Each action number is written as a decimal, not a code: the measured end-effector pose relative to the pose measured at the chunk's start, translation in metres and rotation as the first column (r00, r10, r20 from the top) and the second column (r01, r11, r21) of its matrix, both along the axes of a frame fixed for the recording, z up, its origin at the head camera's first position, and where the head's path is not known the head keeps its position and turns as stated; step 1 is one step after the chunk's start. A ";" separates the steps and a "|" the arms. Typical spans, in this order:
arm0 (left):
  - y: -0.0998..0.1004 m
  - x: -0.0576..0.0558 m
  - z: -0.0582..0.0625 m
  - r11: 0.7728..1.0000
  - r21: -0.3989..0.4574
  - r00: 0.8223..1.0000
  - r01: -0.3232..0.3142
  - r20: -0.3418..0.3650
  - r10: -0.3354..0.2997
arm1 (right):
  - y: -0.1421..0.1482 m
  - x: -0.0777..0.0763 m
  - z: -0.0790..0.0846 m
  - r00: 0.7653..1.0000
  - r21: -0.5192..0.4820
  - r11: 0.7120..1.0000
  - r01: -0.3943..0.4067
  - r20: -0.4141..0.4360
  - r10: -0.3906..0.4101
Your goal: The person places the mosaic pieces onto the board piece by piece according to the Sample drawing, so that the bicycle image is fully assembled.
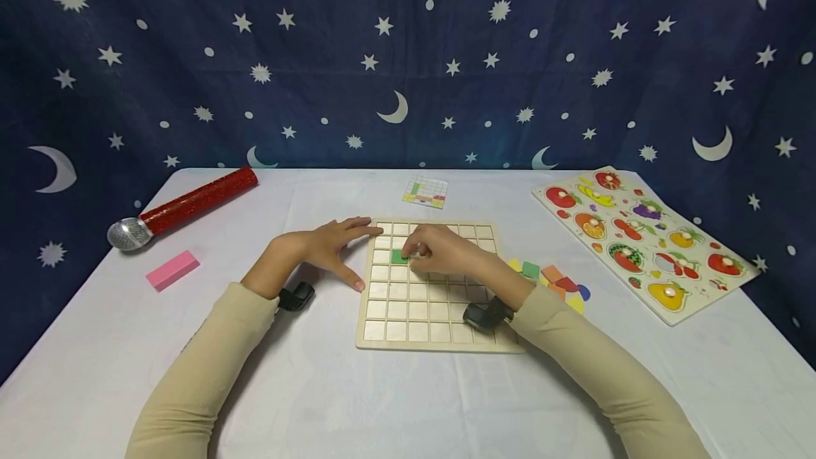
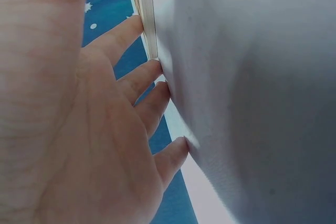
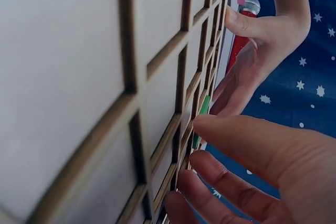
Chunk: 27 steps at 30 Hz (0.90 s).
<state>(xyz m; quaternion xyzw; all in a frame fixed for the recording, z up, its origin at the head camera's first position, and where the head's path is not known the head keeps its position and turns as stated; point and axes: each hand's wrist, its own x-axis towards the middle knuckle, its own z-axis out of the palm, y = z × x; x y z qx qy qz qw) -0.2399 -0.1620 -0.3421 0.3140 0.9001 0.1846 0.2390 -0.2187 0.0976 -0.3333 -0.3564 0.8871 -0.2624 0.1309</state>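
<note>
A wooden grid board [image 1: 376, 331] with square recesses lies on the table. My right hand [image 1: 443, 250] is over its upper left part, thumb and fingertips pinching a small green square tile [image 1: 398, 257] at a cell near the left edge. The right wrist view has the green tile [image 3: 205, 104] at the thumb tip, close against the grid. My left hand [image 1: 331, 246] rests at the board's left edge with its fingers spread. In the left wrist view the left hand's fingers [image 2: 152, 106] reach to the table, the index finger touching the board's side [image 2: 148, 30].
Several coloured shape pieces [image 1: 551, 275] lie right of the board. A small pattern card [image 1: 425, 192] is behind it. A fruit puzzle board [image 1: 637, 239] lies at the right. On the left are a red toy microphone [image 1: 191, 204] and a pink block [image 1: 173, 270].
</note>
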 end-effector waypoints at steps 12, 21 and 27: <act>0.001 0.000 0.002 1.000 -0.006 1.000 0.009 -0.004 -0.009 | 0.024 0.015 0.011 0.999 -0.047 0.999 0.016 -0.031 -0.018; -0.001 0.002 0.002 0.999 -0.027 1.000 -0.020 -0.001 0.020 | 0.044 0.020 0.015 0.996 0.008 0.997 0.080 -0.045 -0.080; 0.000 0.000 -0.001 1.000 -0.012 1.000 -0.006 -0.012 0.006 | 0.065 0.022 0.016 0.993 0.005 0.994 0.109 -0.040 -0.109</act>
